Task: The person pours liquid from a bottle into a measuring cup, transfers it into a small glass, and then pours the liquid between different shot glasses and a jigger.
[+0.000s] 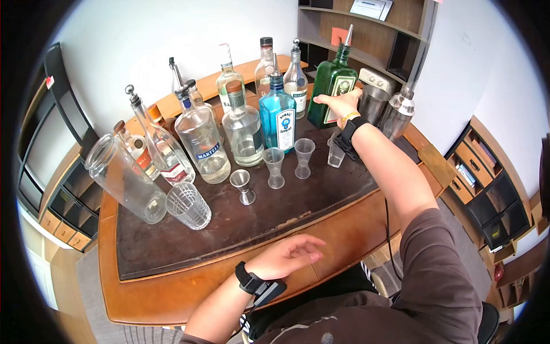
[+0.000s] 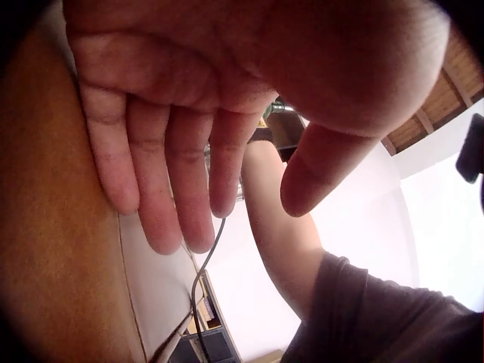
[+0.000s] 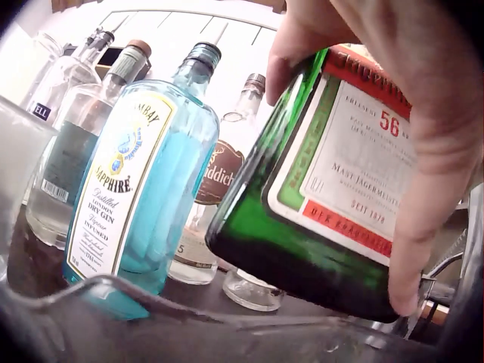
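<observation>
My right hand (image 1: 341,104) grips a green square liquor bottle (image 1: 331,75) by its body, thumb on one side and fingers on the other. A metal pour spout tops this bottle, and its label (image 3: 355,144) shows in the right wrist view. Just left of it stands a blue gin bottle (image 1: 278,109). Below my right wrist is a small clear glass (image 1: 336,153), partly hidden by the wristband. My left hand (image 1: 285,256) holds nothing; its fingers (image 2: 155,181) extend loosely over the desk's tan leather front border.
Several clear bottles (image 1: 203,150) crowd the desk's back and left. A tall glass jar (image 1: 123,180) and cut tumbler (image 1: 189,207) stand front left. Along the middle are a metal jigger (image 1: 243,186) and two clear measuring cups (image 1: 275,169). Metal shakers (image 1: 396,114) stand right.
</observation>
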Demonstrator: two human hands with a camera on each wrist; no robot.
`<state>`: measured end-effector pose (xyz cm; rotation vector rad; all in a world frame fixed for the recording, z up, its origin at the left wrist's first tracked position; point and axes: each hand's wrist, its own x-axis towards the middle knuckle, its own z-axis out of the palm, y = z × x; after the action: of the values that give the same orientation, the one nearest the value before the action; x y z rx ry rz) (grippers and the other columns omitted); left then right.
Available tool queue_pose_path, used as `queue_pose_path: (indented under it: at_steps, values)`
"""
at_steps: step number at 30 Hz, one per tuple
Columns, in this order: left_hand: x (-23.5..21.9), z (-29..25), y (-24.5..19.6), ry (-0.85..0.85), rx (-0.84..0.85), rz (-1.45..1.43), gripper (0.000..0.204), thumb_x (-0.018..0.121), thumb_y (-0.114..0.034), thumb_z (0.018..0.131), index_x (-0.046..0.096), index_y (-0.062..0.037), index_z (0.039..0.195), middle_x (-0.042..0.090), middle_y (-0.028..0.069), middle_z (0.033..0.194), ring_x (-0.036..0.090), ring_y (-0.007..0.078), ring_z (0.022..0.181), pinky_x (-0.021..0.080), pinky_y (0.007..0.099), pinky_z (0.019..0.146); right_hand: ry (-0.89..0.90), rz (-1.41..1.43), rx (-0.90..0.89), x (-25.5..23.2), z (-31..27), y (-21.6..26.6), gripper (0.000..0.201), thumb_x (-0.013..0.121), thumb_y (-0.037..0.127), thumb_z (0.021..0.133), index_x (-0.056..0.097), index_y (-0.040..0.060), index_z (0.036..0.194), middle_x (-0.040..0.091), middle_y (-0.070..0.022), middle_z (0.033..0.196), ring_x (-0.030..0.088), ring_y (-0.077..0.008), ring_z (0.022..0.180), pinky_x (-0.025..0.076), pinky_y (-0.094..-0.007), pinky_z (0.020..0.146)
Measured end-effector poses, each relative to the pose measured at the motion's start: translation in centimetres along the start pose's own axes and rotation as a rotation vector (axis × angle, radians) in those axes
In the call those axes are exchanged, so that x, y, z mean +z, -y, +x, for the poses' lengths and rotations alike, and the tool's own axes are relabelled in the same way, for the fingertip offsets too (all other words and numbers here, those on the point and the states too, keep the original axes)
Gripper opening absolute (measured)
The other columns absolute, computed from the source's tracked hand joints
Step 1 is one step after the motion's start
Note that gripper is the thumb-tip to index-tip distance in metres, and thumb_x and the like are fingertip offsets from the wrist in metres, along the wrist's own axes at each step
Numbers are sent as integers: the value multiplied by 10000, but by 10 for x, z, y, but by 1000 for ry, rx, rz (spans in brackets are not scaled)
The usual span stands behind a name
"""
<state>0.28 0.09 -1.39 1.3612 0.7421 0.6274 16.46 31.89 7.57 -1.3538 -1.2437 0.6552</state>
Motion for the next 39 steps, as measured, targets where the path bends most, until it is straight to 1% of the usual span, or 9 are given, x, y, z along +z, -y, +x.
queue_pose_path:
  at_steps: [9,11,12,15,19,25,27,38,39]
  values:
    - [0,-2,2,2,25,-24,355,571,-137,963,509,-43,1299,646,79,1115,583,119,1040,448,275,917,110,-64,176,3,2,7,1027,873,162,484,198,51,1249,409,-225,1265,491,-336,1160,493,-426,946]
    - [0,-1,1,13,15,-3,364,578,-146,960,506,-43,1302,645,81,1114,583,126,1041,448,281,920,57,-75,235,8,0,10,962,849,96,557,164,73,1232,427,-251,1275,520,-458,1110,415,-740,846]
    - [0,-1,1,6,14,-5,364,578,-146,960,506,-43,1302,645,81,1114,583,126,1041,448,281,920,60,-81,271,10,2,10,967,845,99,562,156,74,1240,407,-262,1302,499,-471,1144,402,-744,863]
    - [0,-1,0,6,32,6,369,584,-154,959,505,-43,1302,641,80,1121,583,128,1042,449,283,920,73,-90,332,10,5,12,1048,865,128,452,187,36,1245,376,-247,1299,491,-367,1148,528,-506,864]
    - [1,-1,0,10,29,3,371,587,-171,959,506,-42,1297,636,83,1133,588,140,1050,453,289,921,139,-9,397,13,11,12,923,844,69,461,233,37,1152,565,-152,939,605,-271,830,544,-534,695]
    - [1,0,0,23,48,29,375,592,-179,956,507,-47,1297,634,86,1139,590,153,1072,455,298,928,131,-122,394,15,13,14,969,855,94,451,241,13,1196,560,-166,1037,612,-286,902,553,-522,712]
    - [2,0,-2,33,46,36,376,593,-177,955,506,-48,1297,633,86,1142,589,153,1076,455,299,930,55,-60,364,26,23,-1,970,835,54,533,172,74,1240,427,-205,1184,564,-413,998,475,-698,675]
    - [1,-1,-2,22,36,31,374,606,-164,945,516,-60,1292,647,83,1128,600,146,1038,458,287,910,68,-208,227,18,22,-1,926,853,71,510,237,68,1201,479,-170,1174,569,-322,1047,523,-632,713]
    - [1,-2,-4,23,34,29,374,606,-164,945,516,-60,1292,647,83,1128,600,146,1038,458,287,910,95,-248,230,19,26,-4,1044,865,131,480,187,61,1270,446,-197,1227,533,-316,1110,506,-511,833]
